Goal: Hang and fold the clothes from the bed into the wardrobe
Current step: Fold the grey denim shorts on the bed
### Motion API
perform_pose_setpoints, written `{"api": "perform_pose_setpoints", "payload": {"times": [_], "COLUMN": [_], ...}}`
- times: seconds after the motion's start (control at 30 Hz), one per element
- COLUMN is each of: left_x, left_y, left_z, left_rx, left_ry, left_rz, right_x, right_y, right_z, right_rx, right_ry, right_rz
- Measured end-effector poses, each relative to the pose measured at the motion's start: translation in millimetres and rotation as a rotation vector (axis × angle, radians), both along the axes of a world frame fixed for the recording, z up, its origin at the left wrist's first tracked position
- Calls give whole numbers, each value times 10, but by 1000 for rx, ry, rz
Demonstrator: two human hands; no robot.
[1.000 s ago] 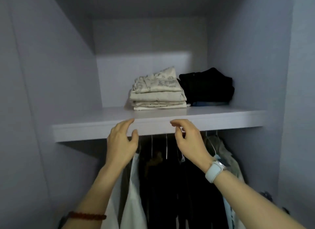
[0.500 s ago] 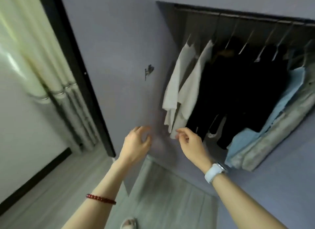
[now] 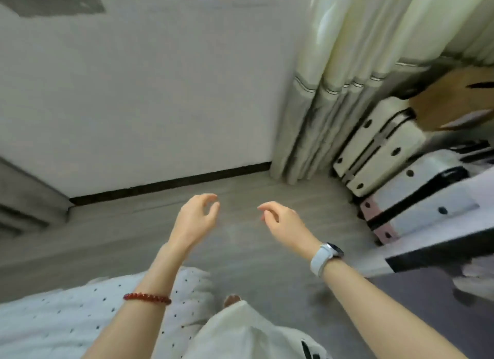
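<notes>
Left hand (image 3: 196, 219): grip loosely curled, thumb and forefinger near each other, nothing held. Right hand (image 3: 283, 221): grip likewise loosely curled, empty. Both hang in the air above the grey floor (image 3: 267, 262), apart from one another and touching nothing.

Nearest item below the grips: a white dotted bed cover (image 3: 53, 324), lying at the lower left, under the left forearm. It runs from the left edge toward the centre of the view. The left hand is the nearer one to it; the right hand sits well apart, toward the suitcases (image 3: 379, 150) and the curtain (image 3: 334, 86).

No loose garment from the bed shows clearly; the pale cloth (image 3: 240, 337) at the bottom centre appears to be the person's own clothing, though this cannot be confirmed. The wardrobe is out of view.

Judgement: the next piece lies down and to the left of both grips, so the coming reach would go that way, left hand leading.
</notes>
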State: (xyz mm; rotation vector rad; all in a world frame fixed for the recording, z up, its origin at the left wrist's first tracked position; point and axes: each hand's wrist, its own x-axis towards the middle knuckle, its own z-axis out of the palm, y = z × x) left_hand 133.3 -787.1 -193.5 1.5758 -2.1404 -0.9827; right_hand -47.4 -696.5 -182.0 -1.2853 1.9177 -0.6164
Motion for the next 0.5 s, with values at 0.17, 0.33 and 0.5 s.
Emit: {"api": "perform_pose_setpoints", "payload": {"times": [0.17, 0.33, 0.5], "left_x": [889, 1446, 1889], "left_y": [-710, -1381, -1834], "left_z": [91, 188, 212], "left_rx": [1, -3, -37], "left_ry": [19, 40, 72], "left_rz": [334, 578, 949], "right_x": [632, 1163, 1684], "right_y": [-1203, -2452, -3488], "right_z": [61, 75, 48], "right_rx": [7, 22, -20], "right_ry": [-45, -8, 46], "right_rz": [222, 474, 758]}}
